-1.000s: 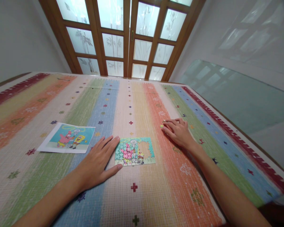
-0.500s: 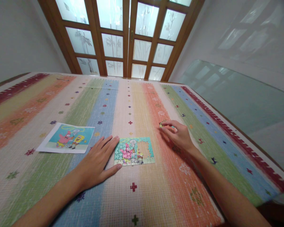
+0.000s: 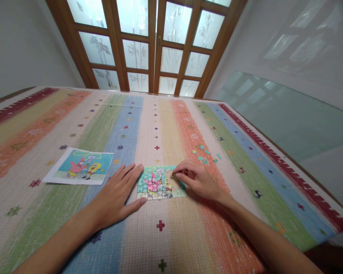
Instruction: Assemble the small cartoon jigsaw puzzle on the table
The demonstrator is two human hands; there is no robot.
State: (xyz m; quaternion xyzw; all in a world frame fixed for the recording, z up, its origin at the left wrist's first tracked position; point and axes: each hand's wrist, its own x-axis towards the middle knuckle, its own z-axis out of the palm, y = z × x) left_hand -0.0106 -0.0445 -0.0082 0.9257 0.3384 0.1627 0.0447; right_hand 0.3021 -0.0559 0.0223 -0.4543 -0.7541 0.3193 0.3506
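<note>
A small cartoon jigsaw puzzle (image 3: 156,182) lies partly assembled on the striped mat (image 3: 165,125). My left hand (image 3: 117,198) rests flat beside its left edge, fingers stretched out and touching it. My right hand (image 3: 196,179) hovers over the puzzle's right part, thumb and forefinger pinched on a small puzzle piece (image 3: 173,174) at the gap. The hand hides the puzzle's right edge. Several loose pieces (image 3: 205,156) lie on the mat just beyond the right hand.
A printed reference picture (image 3: 80,166) of the same cartoon lies to the left. The mat's right border (image 3: 288,171) runs close to a pale green floor. Wooden glazed doors (image 3: 157,45) stand at the far end.
My right hand picked a piece from the loose pile and moved left and nearer, onto the puzzle's gap. The loose pieces it covered are now visible. The left hand stayed put.
</note>
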